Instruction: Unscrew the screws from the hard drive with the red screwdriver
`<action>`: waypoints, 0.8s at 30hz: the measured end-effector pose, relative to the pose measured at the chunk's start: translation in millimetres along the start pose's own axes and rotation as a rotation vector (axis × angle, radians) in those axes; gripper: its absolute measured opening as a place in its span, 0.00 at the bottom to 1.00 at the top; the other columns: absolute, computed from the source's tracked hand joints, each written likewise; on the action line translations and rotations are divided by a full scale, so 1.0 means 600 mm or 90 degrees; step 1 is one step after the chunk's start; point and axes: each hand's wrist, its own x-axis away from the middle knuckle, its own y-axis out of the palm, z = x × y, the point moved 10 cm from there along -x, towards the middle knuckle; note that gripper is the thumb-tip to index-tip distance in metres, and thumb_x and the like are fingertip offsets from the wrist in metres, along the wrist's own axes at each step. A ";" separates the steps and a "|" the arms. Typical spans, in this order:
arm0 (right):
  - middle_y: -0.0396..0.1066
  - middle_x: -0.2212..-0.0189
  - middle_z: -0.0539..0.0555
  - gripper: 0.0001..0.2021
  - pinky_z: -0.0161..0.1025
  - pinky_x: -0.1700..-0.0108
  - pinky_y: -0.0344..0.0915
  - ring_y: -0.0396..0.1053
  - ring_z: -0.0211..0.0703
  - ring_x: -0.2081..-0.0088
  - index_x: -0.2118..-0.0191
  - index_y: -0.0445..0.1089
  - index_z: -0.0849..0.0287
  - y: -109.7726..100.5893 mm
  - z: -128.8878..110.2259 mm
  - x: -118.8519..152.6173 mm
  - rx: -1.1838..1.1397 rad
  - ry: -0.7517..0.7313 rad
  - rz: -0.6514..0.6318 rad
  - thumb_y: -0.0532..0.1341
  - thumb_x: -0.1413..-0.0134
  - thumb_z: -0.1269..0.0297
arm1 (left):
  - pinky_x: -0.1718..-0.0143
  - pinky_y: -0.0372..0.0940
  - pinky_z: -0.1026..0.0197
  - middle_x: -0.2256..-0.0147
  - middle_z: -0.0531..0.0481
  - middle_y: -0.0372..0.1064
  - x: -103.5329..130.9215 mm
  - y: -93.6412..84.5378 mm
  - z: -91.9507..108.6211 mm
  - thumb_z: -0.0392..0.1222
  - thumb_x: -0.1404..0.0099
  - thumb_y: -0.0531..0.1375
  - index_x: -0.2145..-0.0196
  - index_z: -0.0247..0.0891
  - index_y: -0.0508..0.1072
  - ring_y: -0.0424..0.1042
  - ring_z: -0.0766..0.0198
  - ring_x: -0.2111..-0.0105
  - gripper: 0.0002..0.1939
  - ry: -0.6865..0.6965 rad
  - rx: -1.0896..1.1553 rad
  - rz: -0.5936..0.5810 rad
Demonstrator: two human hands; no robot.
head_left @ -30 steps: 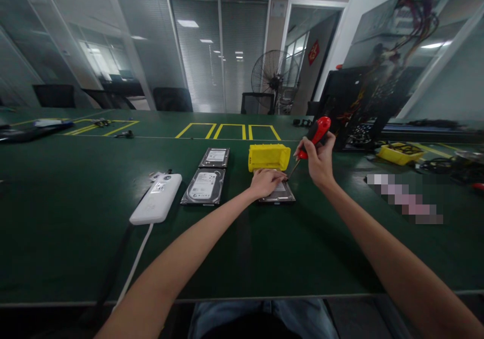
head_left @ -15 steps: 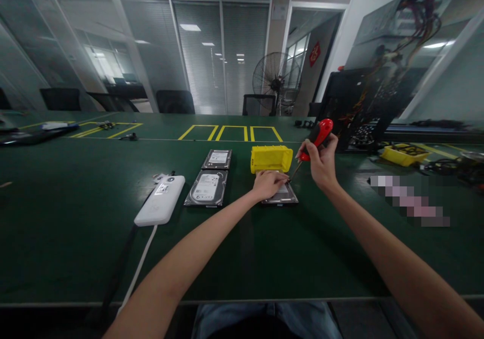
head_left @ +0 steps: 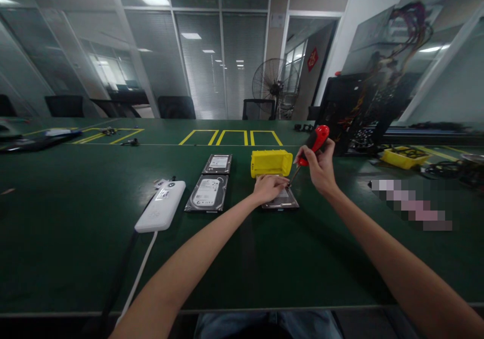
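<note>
A white device [head_left: 162, 209] lies on the left half of a green tabletop [head_left: 272, 268], its white cable [head_left: 141, 272] running to the near edge. Yellow tape outlines [head_left: 232, 131] mark the stretch toward the far edge — beyond it, black chairs [head_left: 177, 107] and a wire-caged fan [head_left: 277, 84]. On the right half stands a computer case [head_left: 340, 107]; nearer the right edge sits a yellow tray [head_left: 401, 161] of dark parts [head_left: 406, 152] — black cables [head_left: 440, 170] just beside it.

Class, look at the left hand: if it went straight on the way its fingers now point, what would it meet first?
Probably the metal shaft of the screwdriver in the right hand, just beyond the left hand's fingertips, though depth is hard to judge here.
</note>
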 end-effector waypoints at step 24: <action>0.68 0.71 0.48 0.16 0.39 0.74 0.66 0.70 0.39 0.73 0.58 0.50 0.49 -0.005 0.002 -0.009 -0.093 -0.041 -0.015 0.59 0.47 0.60 | 0.44 0.49 0.53 0.46 0.60 0.64 -0.003 0.003 -0.007 0.49 0.33 0.44 0.52 0.49 0.71 0.60 0.60 0.45 0.20 -0.007 0.034 0.016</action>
